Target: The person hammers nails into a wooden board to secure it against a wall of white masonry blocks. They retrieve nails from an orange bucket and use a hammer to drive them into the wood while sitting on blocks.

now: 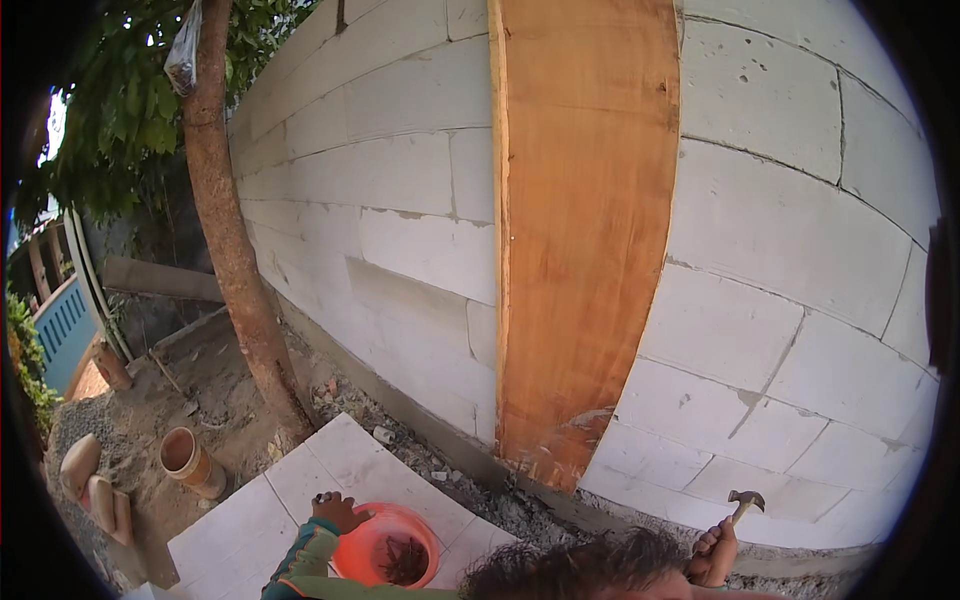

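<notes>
My left hand (340, 512), in a green and teal sleeve, is at the left rim of a round red bucket (351, 558). Its fingers look spread, and nothing shows in them. A small heap of dark brown bits (405, 560) lies inside the bucket; I cannot make out their kind. At the lower right, my right hand (711, 548) is closed round the handle of a claw hammer (746, 500), its metal head raised in front of the block wall. A tall orange-brown wooden board (590, 230) stands upright against the wall between the hands.
Large pale blocks form the wall (400, 180). White tiles (350, 455) lie under the bucket. Dark hair (570, 572) covers part of the lower edge. Leftward are a tree trunk (222, 200), a tan bucket (200, 465), pale rounded objects (95, 485) and loose soil.
</notes>
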Available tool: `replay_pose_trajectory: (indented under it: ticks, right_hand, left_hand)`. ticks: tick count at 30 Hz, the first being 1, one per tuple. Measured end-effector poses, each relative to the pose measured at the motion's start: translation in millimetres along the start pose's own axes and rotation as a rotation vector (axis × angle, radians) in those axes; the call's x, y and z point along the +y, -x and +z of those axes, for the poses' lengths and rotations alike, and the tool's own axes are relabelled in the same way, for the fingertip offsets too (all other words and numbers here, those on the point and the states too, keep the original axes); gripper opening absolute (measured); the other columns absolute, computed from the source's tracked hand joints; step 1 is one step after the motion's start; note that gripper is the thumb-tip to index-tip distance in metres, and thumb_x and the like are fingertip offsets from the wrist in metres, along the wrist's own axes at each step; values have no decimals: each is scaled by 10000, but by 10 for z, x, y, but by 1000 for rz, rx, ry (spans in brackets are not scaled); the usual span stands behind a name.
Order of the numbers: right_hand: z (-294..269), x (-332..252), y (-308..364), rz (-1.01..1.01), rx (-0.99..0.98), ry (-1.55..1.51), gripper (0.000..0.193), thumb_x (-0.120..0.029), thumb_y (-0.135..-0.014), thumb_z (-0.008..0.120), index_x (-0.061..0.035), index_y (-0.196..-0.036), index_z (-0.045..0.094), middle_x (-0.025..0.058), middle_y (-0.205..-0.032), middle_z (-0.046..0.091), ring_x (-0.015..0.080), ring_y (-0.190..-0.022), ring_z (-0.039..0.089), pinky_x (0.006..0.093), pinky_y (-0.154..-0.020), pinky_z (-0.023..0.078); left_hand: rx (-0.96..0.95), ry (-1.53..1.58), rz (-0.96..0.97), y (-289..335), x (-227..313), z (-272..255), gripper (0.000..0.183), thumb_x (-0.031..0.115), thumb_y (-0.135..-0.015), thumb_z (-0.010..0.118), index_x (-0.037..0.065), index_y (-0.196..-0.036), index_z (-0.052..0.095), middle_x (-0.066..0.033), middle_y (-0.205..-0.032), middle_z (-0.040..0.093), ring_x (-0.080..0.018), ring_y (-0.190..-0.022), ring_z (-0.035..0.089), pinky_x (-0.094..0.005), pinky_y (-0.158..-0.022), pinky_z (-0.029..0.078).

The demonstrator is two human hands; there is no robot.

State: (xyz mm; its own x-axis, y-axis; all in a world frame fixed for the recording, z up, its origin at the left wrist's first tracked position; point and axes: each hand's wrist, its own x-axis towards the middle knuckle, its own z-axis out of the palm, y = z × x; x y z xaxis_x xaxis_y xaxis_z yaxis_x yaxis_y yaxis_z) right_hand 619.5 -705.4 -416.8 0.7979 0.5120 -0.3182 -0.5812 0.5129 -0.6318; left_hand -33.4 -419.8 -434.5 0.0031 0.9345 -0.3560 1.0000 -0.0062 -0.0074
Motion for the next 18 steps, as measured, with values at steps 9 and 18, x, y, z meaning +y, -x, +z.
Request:
replay_pose_trajectory:
  ticks: [9,18]
  right_hand:
    - [89,59,-180,176,-47,-14,296,-308,-1000,562,-210,-758,426,-86,-585,306,43,-438,288,189,-351,264]
    - [251,110,-127,114,34,86,291,-274,-1000,547,-199,-748,423,-86,-578,314,45,-432,303,197,-346,264]
  left_hand:
    - [381,571,52,-11,-185,691,623,527,-878,587,102,-1334,578,-203,-1376,536,-445,-1183,553,-513,-997,459]
    - [494,714,-23,-170,-295,919,547,453,-900,584,20,-1233,627,-238,-1283,587,-434,-1159,570,-493,-984,470]
